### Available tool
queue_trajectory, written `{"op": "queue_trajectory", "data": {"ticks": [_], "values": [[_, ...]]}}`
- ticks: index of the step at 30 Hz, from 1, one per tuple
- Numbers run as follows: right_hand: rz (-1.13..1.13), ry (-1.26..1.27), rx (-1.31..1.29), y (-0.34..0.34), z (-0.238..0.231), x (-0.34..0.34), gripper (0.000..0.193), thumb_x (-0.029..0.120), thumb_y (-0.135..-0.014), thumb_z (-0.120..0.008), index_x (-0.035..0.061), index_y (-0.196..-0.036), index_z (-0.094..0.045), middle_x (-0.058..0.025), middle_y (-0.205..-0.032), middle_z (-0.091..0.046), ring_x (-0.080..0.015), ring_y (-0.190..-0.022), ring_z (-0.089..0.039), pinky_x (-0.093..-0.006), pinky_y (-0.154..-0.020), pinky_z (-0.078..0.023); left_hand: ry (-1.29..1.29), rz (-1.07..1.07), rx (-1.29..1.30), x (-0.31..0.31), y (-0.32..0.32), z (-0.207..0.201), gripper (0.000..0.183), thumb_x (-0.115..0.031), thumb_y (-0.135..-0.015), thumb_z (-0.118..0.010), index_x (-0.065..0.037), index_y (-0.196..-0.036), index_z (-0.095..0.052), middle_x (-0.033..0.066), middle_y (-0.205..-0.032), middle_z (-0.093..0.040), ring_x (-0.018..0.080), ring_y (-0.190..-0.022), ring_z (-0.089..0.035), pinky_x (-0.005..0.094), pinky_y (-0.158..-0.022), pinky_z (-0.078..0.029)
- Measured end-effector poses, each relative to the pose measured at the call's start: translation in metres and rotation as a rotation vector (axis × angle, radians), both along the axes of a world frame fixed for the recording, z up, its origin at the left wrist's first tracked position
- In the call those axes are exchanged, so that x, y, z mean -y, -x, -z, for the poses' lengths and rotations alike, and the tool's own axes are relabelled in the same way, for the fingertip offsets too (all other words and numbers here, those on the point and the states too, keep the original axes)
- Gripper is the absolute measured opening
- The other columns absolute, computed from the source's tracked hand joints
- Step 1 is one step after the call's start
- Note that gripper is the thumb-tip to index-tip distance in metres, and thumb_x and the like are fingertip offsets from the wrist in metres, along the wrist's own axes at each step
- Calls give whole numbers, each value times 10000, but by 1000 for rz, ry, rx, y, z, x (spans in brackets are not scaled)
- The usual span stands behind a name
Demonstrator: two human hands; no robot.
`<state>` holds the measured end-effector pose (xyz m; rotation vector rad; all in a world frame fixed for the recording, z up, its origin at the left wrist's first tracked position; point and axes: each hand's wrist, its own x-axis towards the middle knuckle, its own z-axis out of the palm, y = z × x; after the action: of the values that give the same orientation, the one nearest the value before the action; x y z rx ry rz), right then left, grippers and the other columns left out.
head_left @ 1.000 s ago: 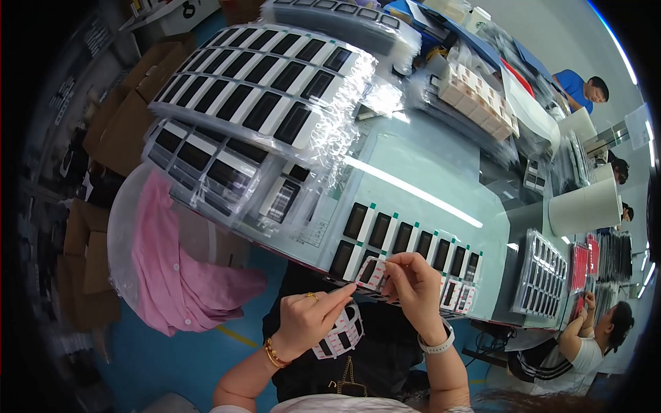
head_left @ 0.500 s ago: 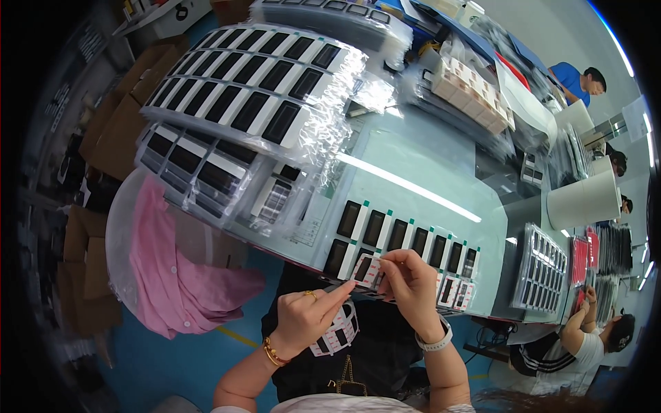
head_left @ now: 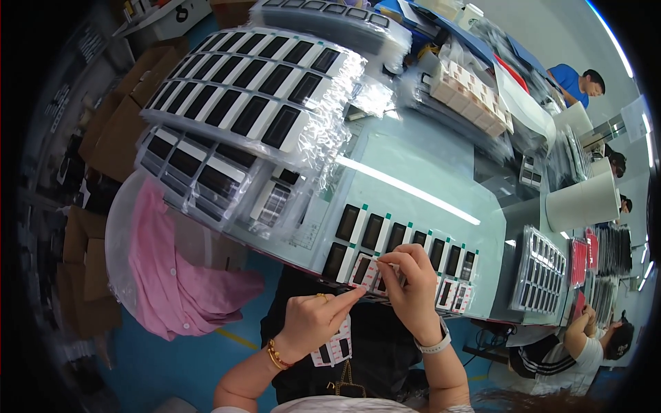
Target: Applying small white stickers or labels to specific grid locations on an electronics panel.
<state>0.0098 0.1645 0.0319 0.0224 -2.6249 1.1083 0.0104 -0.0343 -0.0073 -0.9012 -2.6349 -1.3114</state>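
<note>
Two rows of small black display panels (head_left: 372,232) with green tabs lie on the pale green mat at the table's near edge. A white adhesive frame with red marks (head_left: 363,270) lies over a near-row panel. My right hand (head_left: 410,292) pinches at its upper right corner, thumb and index finger together. Reaching toward its lower edge is the straight index finger of my left hand (head_left: 315,318); the other fingers are curled. Below that hand hangs a sheet of similar adhesive frames (head_left: 334,346), apparently gripped by the curled fingers, though the grip is hidden.
Plastic trays of black panels (head_left: 227,103) are stacked at the left. Pink cloth (head_left: 182,275) drapes over a round tub. Another tray (head_left: 540,268) and a white roll (head_left: 584,197) stand to the right, where a person (head_left: 578,351) works. Boxed parts (head_left: 468,96) lie at the back.
The adhesive frame has shifted slightly left and now sits flatter over the panel. My left hand has moved a little right, and the sheet beneath it has tilted and dropped slightly.
</note>
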Motion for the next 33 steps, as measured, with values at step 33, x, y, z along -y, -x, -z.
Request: {"op": "queue_trajectory", "data": {"ticks": [33], "values": [[-123, -535, -60, -6, -2, 2, 617, -62, -684, -649, 187, -1246, -701, -79, -1125, -571, -296, -1007, -532, -418, -818, -417, 378, -16, -29, -3, 12, -25, 541, -257, -961, -671, -156, -1476, -540, 27, -501, -538, 232, -401, -567, 362, -401, -419]]}}
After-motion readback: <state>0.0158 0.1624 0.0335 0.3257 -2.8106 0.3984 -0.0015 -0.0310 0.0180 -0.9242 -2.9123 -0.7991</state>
